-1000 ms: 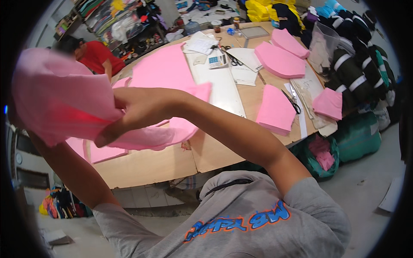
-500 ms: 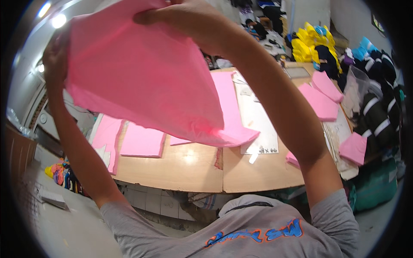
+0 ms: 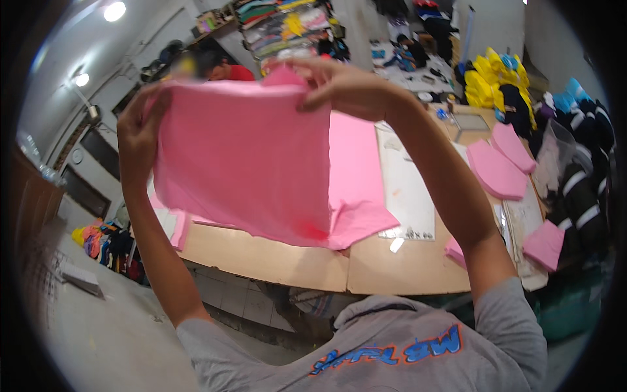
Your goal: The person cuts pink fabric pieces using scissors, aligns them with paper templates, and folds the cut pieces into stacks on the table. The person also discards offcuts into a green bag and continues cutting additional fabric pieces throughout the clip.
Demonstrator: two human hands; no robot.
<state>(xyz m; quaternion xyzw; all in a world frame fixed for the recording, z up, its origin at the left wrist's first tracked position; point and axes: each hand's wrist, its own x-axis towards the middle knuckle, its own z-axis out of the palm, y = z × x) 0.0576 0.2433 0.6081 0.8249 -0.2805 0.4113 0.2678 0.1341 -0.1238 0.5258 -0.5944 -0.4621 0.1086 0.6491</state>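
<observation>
I hold a pink cloth (image 3: 241, 163) up in front of me, its top edge roughly level. My left hand (image 3: 140, 121) is closed on its upper left corner. At the upper right, my right hand (image 3: 333, 88) grips the top edge with thumb and fingers. The lower part of the cloth hangs down to more pink fabric (image 3: 356, 176) lying on the wooden table (image 3: 405, 274). Right of that lies a white sheet (image 3: 408, 196), and stacks of cut pink pieces (image 3: 493, 166) sit on the right.
A person in red (image 3: 235, 73) is partly hidden behind the cloth; another person (image 3: 413, 55) sits at the back. Yellow bundles (image 3: 490, 78) and dark fabric rolls (image 3: 578, 196) crowd the right. Shelves of folded fabric (image 3: 284, 26) stand behind, and a colourful clothes pile (image 3: 108, 245) lies at left.
The bunched cloth has been raised and spread between my hands, its top edge straighter now. Both hands have shifted upward from a second ago; the view has tilted up.
</observation>
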